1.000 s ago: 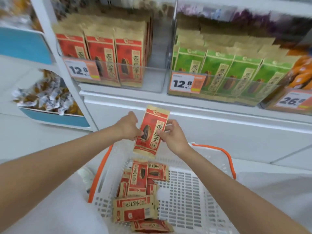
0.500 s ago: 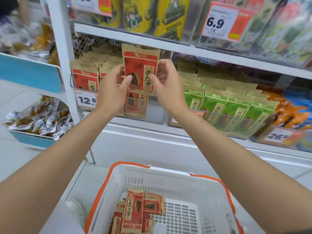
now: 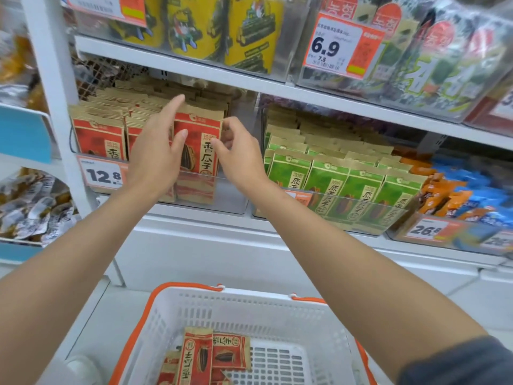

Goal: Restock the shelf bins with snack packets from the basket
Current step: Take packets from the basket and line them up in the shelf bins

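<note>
- At the front of the clear shelf bin (image 3: 155, 197), left hand (image 3: 155, 159) raised flat against the packets, fingers extended and spread, thumb lying on the face of the front red packet (image 3: 198, 159); nothing gripped.
- Just right of that packet, right hand (image 3: 241, 159) with fingers loosely curled, fingertips at the packet's right edge; cannot tell whether touching or pinching it, nothing else held.
- Between both hands, front red packet standing upright in the bin, lower part behind the clear front wall, kraft-brown top, dark seed drawing and black characters on the red panel.
- Left of it and behind, rows of matching red packets (image 3: 97, 134) packed upright, price tag (image 3: 102, 175) reading 12.8 clipped to the bin's front at left.
- Right of that bin, a second clear bin of green packets (image 3: 347, 190), upright in rows, then orange and blue packs (image 3: 455, 195) farther right with a 26.8 tag (image 3: 424, 230).
- On the shelf above, yellow packs (image 3: 222, 29) and dark green-and-white packs behind a 6.9 tag (image 3: 333, 45).
- Near and low, white basket (image 3: 249, 307) with orange rim, holding several more red packets (image 3: 211, 354) lying flat toward its left side.
- Far left, blue-edged trays with wrapped sweets (image 3: 33, 207).
</note>
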